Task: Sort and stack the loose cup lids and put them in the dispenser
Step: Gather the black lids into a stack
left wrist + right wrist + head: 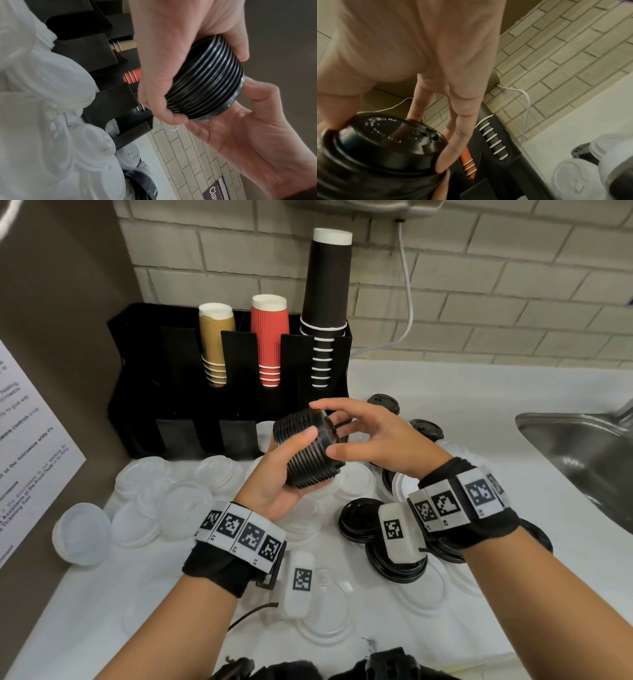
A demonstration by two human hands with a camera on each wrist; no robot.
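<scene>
countertop (462, 392), white and smooth, fills the middle of the head view, with a pale brick-tile wall (479, 285) across the top of the frame and a steel sink (582, 453) at the right edge. a brown panel with a printed white notice (30, 460) takes up the left side. a white cable (407, 289) hangs down the wall.

a black plastic dispenser (137, 364) stands upper centre against the wall, holding three upturned cup stacks: tan cups (214, 344), ribbed red cups (270, 337) and tall black cups (327, 285).

in the middle of the frame, above the counter and in front of the dispenser, the left hand (274, 477) grasps a stack of black lids (308, 450), ridged and lying on its side, thumb over the top and fingers curled beneath. the right hand (370, 436) is closed round the stack's domed end, fingertips on its rim.

translucent white lids (185, 501), round and glossy, are scattered over the lower left and centre of the counter. loose black lids (359, 518) lie lower right, more near the sink. both wrists wear black bands with square printed markers.
</scene>
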